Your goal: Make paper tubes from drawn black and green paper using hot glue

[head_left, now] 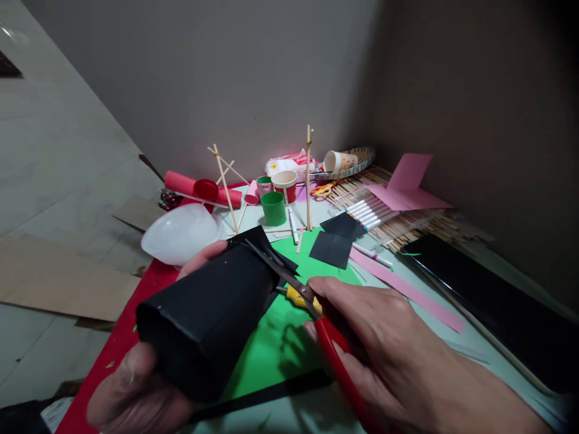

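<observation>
Black cup (208, 313), lower centre: clasped sideways in left hand (136, 398), rim turned toward the cutting edge. Scissors (289, 280): gripped by right hand (398, 349), set at that rim.

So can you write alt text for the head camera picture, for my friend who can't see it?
A left hand holds a tapered black paper tube while the right hand sets red-handled scissors to its far edge. Green paper lies underneath, with markers and a green cup behind.

The red scissor handles (335, 357) — mostly buried in the right hand (400, 349); the white packet (289, 164) — print unreadably small.
</observation>
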{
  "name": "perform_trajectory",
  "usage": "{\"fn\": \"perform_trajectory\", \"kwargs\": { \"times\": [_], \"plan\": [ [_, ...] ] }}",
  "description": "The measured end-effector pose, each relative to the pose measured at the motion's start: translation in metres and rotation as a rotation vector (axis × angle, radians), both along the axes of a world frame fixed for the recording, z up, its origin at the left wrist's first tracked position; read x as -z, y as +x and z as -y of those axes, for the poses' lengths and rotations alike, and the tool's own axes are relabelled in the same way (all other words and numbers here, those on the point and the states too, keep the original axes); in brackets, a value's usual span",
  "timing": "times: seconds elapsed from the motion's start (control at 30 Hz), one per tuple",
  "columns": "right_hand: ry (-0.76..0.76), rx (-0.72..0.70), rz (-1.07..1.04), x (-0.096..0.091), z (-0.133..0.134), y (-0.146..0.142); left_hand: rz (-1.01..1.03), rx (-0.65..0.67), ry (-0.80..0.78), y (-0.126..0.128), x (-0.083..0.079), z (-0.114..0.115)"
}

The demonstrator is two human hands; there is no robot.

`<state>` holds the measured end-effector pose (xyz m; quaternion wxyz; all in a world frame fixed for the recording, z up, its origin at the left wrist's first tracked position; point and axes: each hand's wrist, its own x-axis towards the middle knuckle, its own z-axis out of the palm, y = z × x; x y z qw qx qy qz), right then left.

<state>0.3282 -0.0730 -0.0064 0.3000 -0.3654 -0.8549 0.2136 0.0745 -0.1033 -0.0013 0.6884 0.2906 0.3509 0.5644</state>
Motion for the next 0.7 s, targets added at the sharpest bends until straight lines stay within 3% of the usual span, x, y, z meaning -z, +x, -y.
{"fn": "perform_trajectory", "kwargs": {
  "times": [0.13,0.3,0.5,0.7],
  "plan": [
    [-0.038,-0.027,0.008,-0.001,0.0,0.002,-0.008,-0.075,0.005,0.007,-0.011,-0.001],
    [-0.07,-0.024,0.05,-0.002,0.001,0.004,-0.003,-0.074,0.004,0.01,-0.015,-0.003],
    [-0.08,-0.04,0.097,-0.001,0.0,0.007,-0.064,0.107,0.08,-0.004,-0.018,-0.008],
    [-0.184,-0.022,0.068,-0.001,-0.002,0.005,-0.05,0.098,0.117,-0.012,-0.018,-0.011]
  ]
}}
